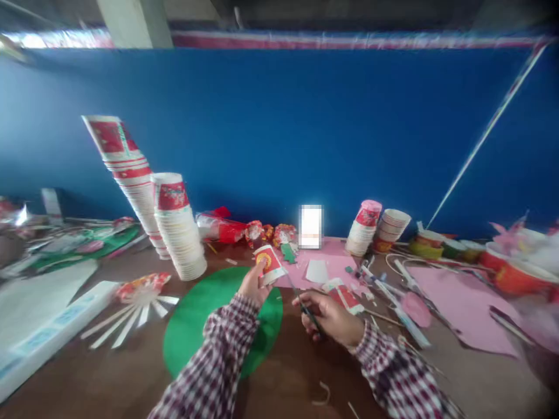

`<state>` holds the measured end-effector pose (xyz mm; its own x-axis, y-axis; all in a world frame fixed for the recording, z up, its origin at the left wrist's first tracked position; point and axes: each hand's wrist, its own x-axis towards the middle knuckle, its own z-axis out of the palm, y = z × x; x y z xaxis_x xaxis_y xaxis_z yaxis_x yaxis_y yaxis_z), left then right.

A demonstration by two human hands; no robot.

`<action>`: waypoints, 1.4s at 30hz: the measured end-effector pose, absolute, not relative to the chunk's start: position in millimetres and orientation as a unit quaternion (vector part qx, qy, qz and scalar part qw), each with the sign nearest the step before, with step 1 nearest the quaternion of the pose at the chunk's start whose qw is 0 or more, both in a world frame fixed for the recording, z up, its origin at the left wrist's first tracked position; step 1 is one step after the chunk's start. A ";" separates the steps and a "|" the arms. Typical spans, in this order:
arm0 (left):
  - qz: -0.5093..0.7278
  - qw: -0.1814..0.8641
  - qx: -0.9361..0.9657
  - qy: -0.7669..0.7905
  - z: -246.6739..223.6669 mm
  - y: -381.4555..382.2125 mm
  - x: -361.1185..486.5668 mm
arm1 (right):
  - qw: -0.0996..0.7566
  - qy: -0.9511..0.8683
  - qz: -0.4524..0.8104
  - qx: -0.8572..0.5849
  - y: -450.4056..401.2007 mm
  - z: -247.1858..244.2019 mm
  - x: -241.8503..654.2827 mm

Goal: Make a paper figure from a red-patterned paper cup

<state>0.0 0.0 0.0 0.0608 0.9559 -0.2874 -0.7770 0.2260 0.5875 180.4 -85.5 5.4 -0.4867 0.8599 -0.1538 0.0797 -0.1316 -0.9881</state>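
My left hand [254,285] grips a red and white paper cup [271,266] with a yellow emblem, tilted, above the edge of a round green sheet [196,326]. Just to the right, my right hand [334,317] is closed around dark-handled scissors [309,317]. Their blades point up and left toward the cup's rim; whether they touch it is too blurred to tell. Behind both hands lies pink paper [305,256] bearing a white paper piece [317,271] and a red and white cut piece [345,295].
Tall stacks of paper cups [179,233] stand at the left, shorter stacks [364,227] at the back right. A cup cut into splayed strips [140,297] lies left. Pens and tools [393,297], another pink sheet [467,308] and orange bowls [524,273] are right. A blue partition [279,128] rises behind.
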 end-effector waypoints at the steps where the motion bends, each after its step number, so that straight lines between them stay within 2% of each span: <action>1: 0.606 0.717 0.147 0.313 0.3 -0.9 -0.8 | 0.306 -0.599 0.617 -0.407 -86.6 5.0 178.7; 5: 0.607 0.713 0.167 0.308 1.2 -3.7 -2.1 | 0.294 -0.641 0.565 -0.428 -89.9 2.4 173.3; 11: 0.621 0.691 0.174 0.327 2.8 -9.2 6.6 | 0.258 -0.642 0.552 -0.465 -93.7 2.3 169.9; 42: 0.585 0.713 0.206 0.329 -7.0 -22.6 30.3 | 0.301 -0.599 0.557 -0.491 -95.4 10.8 166.6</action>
